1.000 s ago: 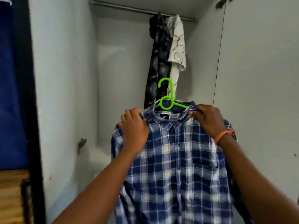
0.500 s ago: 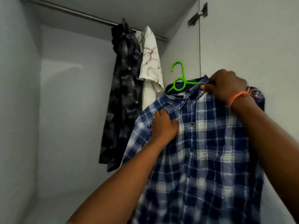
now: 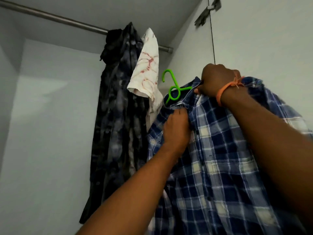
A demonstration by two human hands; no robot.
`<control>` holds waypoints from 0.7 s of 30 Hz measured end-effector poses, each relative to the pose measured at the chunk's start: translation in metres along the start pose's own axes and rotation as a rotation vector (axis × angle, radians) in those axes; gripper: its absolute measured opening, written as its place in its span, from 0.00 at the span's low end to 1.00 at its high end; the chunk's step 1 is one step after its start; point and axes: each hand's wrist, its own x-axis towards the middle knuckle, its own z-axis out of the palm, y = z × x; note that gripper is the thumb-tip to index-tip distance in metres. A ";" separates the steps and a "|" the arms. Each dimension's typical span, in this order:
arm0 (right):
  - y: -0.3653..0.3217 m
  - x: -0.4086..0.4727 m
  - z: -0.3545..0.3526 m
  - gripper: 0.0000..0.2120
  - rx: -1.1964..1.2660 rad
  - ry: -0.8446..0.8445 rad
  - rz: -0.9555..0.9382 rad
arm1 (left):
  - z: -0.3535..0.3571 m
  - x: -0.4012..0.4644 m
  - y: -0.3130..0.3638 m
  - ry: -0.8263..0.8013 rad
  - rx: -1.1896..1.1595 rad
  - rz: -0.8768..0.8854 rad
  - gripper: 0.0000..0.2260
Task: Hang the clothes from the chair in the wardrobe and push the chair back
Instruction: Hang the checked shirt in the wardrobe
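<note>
Nearest the camera, two bare forearms reach up and forward into the wardrobe. The left hand (image 3: 176,129) has its fingers curled into the front of the blue plaid shirt (image 3: 220,167), gripping the cloth just below the collar on the shirt's left side. The right hand (image 3: 216,82), with an orange band (image 3: 225,92) round its wrist, is higher and pinches the collar at the shirt's shoulder. The shirt hangs on a green hanger (image 3: 172,92), held up in the air in front of the wardrobe's right wall; the hanger's hook points up and left, below the rail and not on it. Just behind and left of the hook hang a white shirt with red marbling (image 3: 149,68) and, beside it, a dark mottled shirt (image 3: 118,106). Both hang from the metal rail (image 3: 50,16) that runs across the top of the wardrobe. A dark metal hinge (image 3: 208,12) sits at the top right.
</note>
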 end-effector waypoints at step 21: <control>0.053 0.015 -0.036 0.21 0.134 -0.047 0.014 | 0.010 0.057 -0.024 -0.018 0.138 0.107 0.11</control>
